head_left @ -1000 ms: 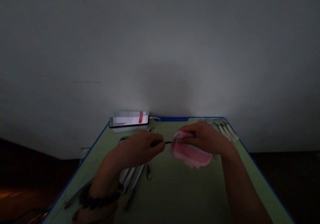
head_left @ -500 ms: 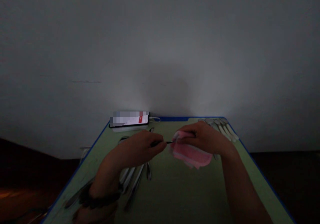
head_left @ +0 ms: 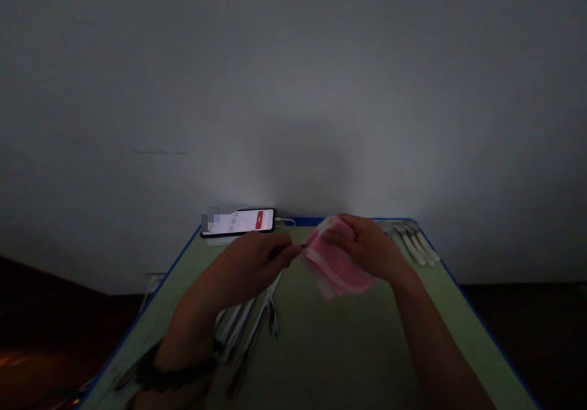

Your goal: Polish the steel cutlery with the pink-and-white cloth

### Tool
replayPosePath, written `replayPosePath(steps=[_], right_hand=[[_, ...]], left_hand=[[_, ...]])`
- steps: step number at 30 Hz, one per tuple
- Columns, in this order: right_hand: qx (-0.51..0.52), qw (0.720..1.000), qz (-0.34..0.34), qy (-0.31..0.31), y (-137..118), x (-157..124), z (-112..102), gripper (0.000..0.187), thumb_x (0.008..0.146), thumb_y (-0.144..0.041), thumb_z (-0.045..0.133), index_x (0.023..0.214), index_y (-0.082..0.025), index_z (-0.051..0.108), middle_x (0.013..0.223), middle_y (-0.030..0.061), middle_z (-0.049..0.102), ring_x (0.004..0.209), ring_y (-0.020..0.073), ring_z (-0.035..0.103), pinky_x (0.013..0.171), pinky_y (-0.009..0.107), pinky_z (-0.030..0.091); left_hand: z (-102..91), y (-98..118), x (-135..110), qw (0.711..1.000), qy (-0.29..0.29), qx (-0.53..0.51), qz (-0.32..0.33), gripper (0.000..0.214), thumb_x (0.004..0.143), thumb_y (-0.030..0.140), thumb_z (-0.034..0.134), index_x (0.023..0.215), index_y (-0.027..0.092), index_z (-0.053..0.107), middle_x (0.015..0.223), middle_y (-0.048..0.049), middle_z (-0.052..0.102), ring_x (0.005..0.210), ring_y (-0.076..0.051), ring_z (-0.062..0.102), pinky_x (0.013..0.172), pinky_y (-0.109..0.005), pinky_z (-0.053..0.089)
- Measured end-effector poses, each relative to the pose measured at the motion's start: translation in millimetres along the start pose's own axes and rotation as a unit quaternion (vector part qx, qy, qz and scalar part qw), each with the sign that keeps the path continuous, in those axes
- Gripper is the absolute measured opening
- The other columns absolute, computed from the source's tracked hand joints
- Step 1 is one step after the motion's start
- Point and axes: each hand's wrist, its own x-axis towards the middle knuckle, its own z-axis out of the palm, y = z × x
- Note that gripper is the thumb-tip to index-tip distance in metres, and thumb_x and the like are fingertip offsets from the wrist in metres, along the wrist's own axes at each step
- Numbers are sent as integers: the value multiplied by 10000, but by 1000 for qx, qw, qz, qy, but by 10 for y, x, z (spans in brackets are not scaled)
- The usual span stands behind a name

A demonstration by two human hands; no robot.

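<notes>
Palms down, nearly meeting, left hand (head_left: pixel 252 264) pinches a thin utensil (head_left: pixel 304 246), right hand (head_left: pixel 372 246) clasps pink cloth (head_left: pixel 342 269)

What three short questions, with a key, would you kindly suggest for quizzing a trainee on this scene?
1. Multiple choice: what is the main colour of the cloth in the right hand?
A) blue
B) pink
C) black

2. True or false: the phone is near the far left corner of the green table.

3. Open: what is worn just behind the left hand?

Key:
1. B, pink.
2. True.
3. A dark bracelet.
</notes>
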Motion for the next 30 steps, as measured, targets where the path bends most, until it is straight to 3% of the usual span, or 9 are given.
replayPosePath(steps=[2,4,6,9,14,23,28,30], right_hand=[[55,986,32,153,-27,68,173,268,810,-414,510,716,-171,569,626,-25,535,589,98,445,538,215,323],[117,937,64,324,-51,130,366,326,837,-450,441,687,-171,521,604,-27,485,579,96,417,528,211,327],[179,908,84,368,-50,173,520,344,838,-473,420,690,-175,505,604,-25,473,566,96,408,501,208,324],[239,907,98,333,0,200,608,329,806,-479,477,746,-166,557,663,-5,537,594,104,453,533,211,367],[312,910,76,264,73,204,535,298,735,-422,599,907,-180,618,833,32,634,717,142,548,640,245,435],[279,915,58,285,175,235,493,317,735,-451,586,880,-172,628,821,32,636,718,144,552,663,254,442],[323,883,104,325,553,319,777,443,767,-553,466,898,-158,618,825,60,640,717,161,566,628,255,442],[362,869,144,306,746,335,941,485,770,-586,424,922,-169,619,837,73,647,731,169,582,629,259,450]], left_hand=[[-16,9,17,999,37,-16,-13,368,914,377,325,701,172,544,586,28,519,545,-107,471,528,-235,283],[-12,30,42,997,69,-32,-22,345,917,362,323,757,170,561,614,24,547,554,-109,487,536,-237,290],[6,48,68,996,80,-39,-27,338,916,353,323,776,168,569,624,19,561,552,-112,492,533,-239,291],[33,49,95,996,78,-37,-34,334,912,340,328,779,166,580,622,13,571,547,-115,493,531,-243,291],[43,5,109,995,72,-62,-19,334,915,334,329,767,164,575,641,12,576,564,-114,499,549,-240,309],[167,-64,162,993,33,-111,8,333,931,356,283,861,183,558,798,-16,621,697,-143,556,647,-257,383],[350,86,155,1000,-4,-13,-7,282,910,306,301,924,161,542,859,-84,637,734,-189,589,662,-299,414],[482,149,164,998,-21,38,-44,268,882,236,315,918,122,556,832,-132,644,726,-221,606,653,-328,421]])
